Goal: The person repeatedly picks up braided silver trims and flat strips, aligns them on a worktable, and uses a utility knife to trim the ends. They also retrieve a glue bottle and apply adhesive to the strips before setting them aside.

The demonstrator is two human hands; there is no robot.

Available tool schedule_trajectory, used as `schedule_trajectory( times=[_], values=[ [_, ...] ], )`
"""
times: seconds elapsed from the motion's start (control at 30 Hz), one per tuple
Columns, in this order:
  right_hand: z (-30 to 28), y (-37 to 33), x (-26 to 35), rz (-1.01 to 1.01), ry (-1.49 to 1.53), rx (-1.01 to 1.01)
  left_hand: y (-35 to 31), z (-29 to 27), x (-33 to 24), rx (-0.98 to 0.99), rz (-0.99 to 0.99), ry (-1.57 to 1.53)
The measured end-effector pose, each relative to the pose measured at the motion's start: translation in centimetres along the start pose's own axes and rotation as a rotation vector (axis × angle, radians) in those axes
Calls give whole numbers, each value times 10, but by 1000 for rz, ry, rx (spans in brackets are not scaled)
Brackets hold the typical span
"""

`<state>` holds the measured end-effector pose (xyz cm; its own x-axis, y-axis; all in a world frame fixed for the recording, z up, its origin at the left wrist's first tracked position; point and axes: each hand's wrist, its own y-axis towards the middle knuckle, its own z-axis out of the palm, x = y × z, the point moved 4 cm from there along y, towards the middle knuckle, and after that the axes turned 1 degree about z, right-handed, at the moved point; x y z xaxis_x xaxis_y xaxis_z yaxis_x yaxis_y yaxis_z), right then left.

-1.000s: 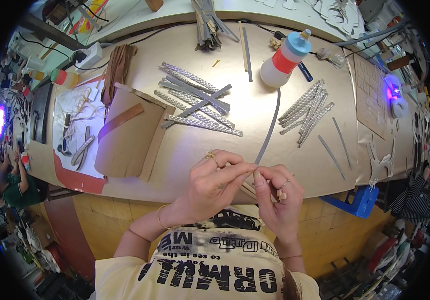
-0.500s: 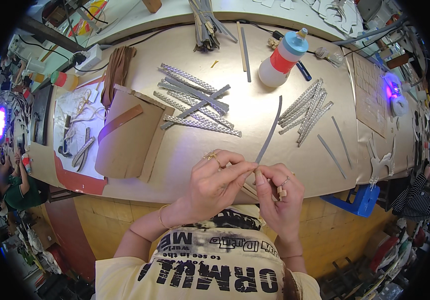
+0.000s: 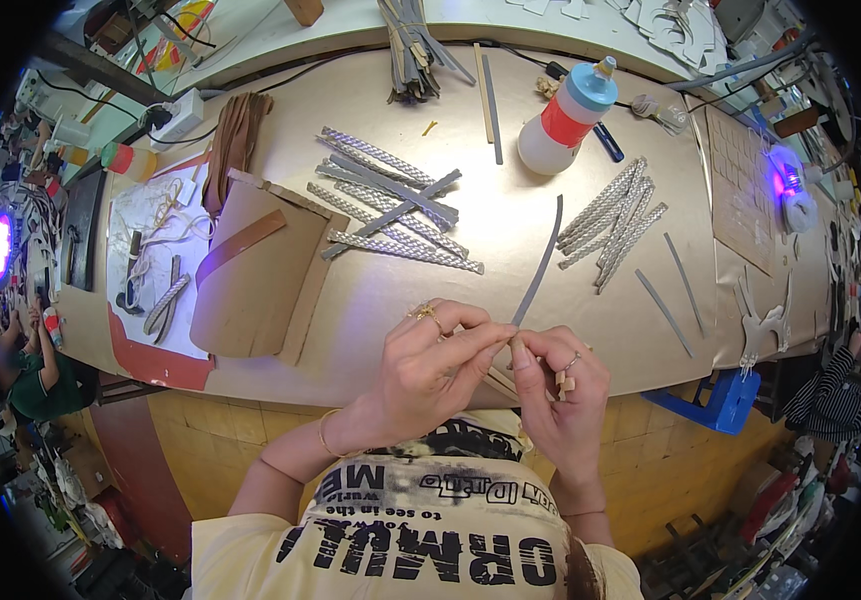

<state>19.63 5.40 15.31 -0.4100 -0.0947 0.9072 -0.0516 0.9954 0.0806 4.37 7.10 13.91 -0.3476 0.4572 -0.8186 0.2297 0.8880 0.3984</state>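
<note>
Near the table's front edge, a thin grey strip [image 3: 541, 268] is pinched between my two hands, its long free end curving up and away over the table. My left hand [image 3: 440, 360] grips the strip's near end between thumb and fingers. Fingertip to fingertip with it, my right hand [image 3: 560, 385] is closed on the same end, which the fingers hide. Braided silvery straps [image 3: 400, 250] and flat grey strips [image 3: 390, 185] lie crossed in a pile beyond my left hand. Another bunch of braided straps [image 3: 615, 225] rests to the right, with two narrow grey strips [image 3: 665, 312] beside it.
A squeeze bottle [image 3: 565, 120] with a red band stands at the back. Toward the left is a curved cardboard piece [image 3: 260, 275] beside brown strips [image 3: 235, 150]. A bundle of grey strips [image 3: 412, 60] lies at the far edge. A blue stool [image 3: 715, 400] stands front right.
The free end of the grey strip has dipped very slightly. Both hands keep the same pinch in nearly the same place.
</note>
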Motion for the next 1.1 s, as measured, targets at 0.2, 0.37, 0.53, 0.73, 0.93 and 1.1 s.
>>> schedule_trajectory(
  times=[0.2, 0.37, 0.53, 0.73, 0.93, 1.1],
  values=[
    [-2, 2, 0, -20, -9, -7, 2, 0, 0, 12, -5, -22],
    [1, 4, -2, -114, -48, -61, 5, 0, 4, 43, -111, -136],
    [-2, 2, -11, -117, -12, -69, 4, 4, 13, 106, -244, -274],
    [-24, -1, -22, -22, 226, -115, 6, 8, 30, 88, -611, -779],
    [-16, -5, -7, -91, -3, -57, 9, 14, 10, 98, -345, -431],
    [-10, -3, -3, -111, -1, -88, 7, 13, -1, 64, -184, -206]
  ],
)
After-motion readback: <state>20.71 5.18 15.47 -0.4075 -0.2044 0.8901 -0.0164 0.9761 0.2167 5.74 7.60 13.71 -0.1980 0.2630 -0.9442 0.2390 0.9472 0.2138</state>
